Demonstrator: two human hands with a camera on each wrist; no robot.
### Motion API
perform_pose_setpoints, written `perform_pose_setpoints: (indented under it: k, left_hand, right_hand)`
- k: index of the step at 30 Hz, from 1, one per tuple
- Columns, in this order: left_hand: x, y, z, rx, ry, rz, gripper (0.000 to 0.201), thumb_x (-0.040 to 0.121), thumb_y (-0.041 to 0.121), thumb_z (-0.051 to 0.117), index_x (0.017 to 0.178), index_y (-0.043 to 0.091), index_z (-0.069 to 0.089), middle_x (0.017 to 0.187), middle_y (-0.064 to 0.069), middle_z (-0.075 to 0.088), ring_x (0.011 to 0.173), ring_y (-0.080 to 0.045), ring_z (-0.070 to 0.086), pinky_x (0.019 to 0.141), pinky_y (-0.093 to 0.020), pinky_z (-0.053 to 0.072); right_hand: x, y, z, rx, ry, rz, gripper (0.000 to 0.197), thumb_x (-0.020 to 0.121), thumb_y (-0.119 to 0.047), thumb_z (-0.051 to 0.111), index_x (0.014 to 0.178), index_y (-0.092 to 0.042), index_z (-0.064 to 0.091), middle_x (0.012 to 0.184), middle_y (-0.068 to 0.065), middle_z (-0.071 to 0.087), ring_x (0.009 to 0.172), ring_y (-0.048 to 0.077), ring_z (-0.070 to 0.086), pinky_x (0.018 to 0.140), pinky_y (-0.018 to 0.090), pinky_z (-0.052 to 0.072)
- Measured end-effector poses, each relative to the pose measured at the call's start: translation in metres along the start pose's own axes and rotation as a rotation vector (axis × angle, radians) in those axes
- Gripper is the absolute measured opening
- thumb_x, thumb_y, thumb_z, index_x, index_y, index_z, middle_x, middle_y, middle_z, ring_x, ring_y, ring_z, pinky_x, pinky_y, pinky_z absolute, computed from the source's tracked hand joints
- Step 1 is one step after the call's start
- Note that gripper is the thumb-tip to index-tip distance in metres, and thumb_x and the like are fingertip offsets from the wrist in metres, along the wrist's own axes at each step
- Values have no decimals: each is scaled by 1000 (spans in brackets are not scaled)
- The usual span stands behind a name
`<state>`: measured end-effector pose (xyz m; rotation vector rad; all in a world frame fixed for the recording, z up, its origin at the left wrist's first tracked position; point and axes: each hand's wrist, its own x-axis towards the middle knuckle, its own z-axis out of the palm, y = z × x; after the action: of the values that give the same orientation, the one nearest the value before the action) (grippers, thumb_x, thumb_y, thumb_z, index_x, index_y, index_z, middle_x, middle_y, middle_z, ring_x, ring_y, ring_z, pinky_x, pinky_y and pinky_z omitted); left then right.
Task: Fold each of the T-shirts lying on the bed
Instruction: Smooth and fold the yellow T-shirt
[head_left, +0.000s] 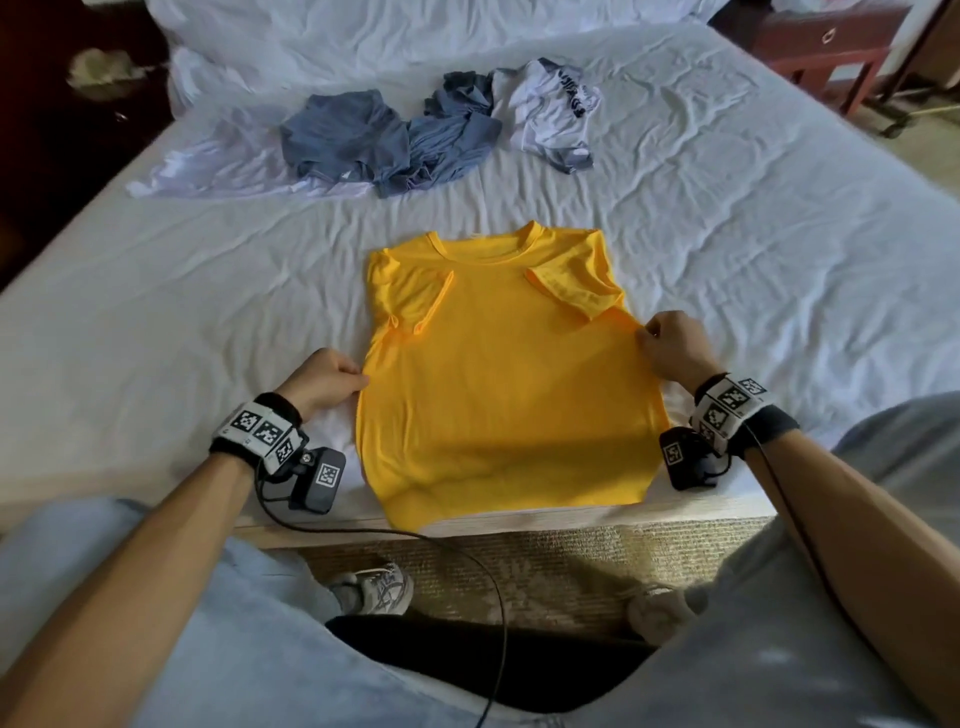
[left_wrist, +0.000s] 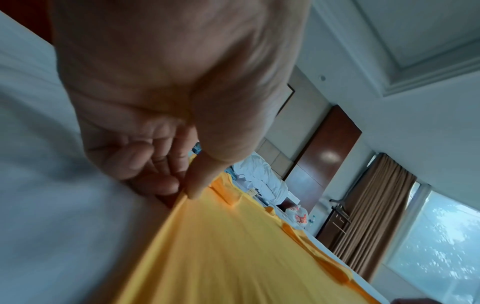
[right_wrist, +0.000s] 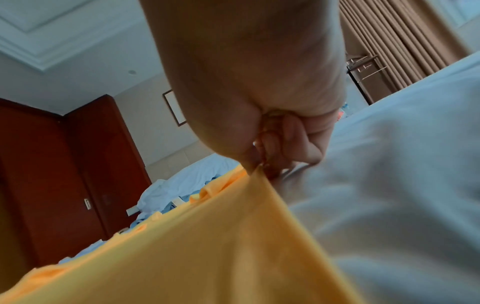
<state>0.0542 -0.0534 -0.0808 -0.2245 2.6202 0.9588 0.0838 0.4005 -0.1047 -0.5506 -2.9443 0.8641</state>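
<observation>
Yellow T-shirt (head_left: 498, 384) flat at bed's (head_left: 753, 270) six o'clock edge, sleeves tucked in. Left hand (head_left: 324, 382) pinching side seam at nine o'clock, right hand (head_left: 672, 345) at three. Uneven lift risks skewed, bunched fold.

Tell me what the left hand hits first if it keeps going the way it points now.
The left hand already pinches the yellow T-shirt at its side edge, pointing across it. Going on, it would likely push over that shirt toward the right hand; height is unclear.

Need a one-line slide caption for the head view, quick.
Both hands, left hand and right hand, pinch the yellow T-shirt at its side edges, sleeves folded in.
</observation>
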Motion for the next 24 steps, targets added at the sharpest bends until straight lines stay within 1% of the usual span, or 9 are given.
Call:
perform_pose_setpoints:
  k: [4,6,8,12,15,18,19,21,24]
  left_hand:
    - [6,-5,-8,-67,-15,-104,14,101,12,60,88,6,63,67,-11,56,57,-18,45,50,-27,31]
    - [5,-9,-7,-115,-50,-130,16,104,11,56,90,5,61,67,-12,56,55,-17,45,43,-25,29]
    - [3,-14,-1,-144,-69,-132,18,106,13,52,92,6,60,66,-12,54,56,-17,45,38,-22,28]
    - [-6,-18,6,-159,5,-74,18,107,16,48,96,8,61,61,-8,47,53,-16,40,36,-20,26]
    - [-15,-18,8,-158,25,-23,24,105,25,53,97,4,62,64,-10,50,55,-18,42,46,-25,33]
    - [-30,-20,7,25,115,35,25,98,39,64,99,14,61,88,-2,60,82,-19,55,75,-33,46]
    - [-37,-20,6,108,147,43,26,97,41,64,102,17,60,94,1,58,91,-19,55,82,-34,46]
    - [-50,-18,5,169,174,59,24,97,41,63,101,17,61,96,0,58,95,-20,55,84,-34,45]
    - [-66,-21,11,123,69,38,33,98,36,60,78,10,65,75,-6,69,72,-23,63,64,-30,45]
  right_hand:
    - [0,8,3,-5,56,-14,22,100,-17,54,89,-3,66,89,18,68,79,32,62,70,37,49]
    - [-1,8,3,-34,59,-26,23,101,-18,53,87,-5,65,90,18,68,79,32,62,69,37,50]
    - [-3,7,3,-85,70,-52,24,101,-20,51,90,-5,65,94,18,68,82,34,63,70,39,51]
    - [-8,6,4,-141,85,-72,26,102,-31,53,100,-8,63,96,14,68,83,34,64,69,38,52]
    - [-16,6,-1,-85,74,-78,26,99,-40,57,100,-14,60,94,11,67,80,30,65,69,40,56]
    - [-38,-7,-9,33,76,-219,21,99,-40,60,94,-19,59,82,0,62,71,20,59,63,34,47]
    - [-49,-13,-10,64,33,-288,22,100,-39,61,89,-19,60,78,-1,61,68,18,57,62,33,44]
    - [-71,-22,-9,143,-181,-354,32,101,-39,61,78,-15,63,68,0,64,58,15,56,58,30,43]
    - [-100,-15,2,108,-626,-178,44,102,-42,57,80,-7,72,65,2,73,54,17,58,50,26,44]
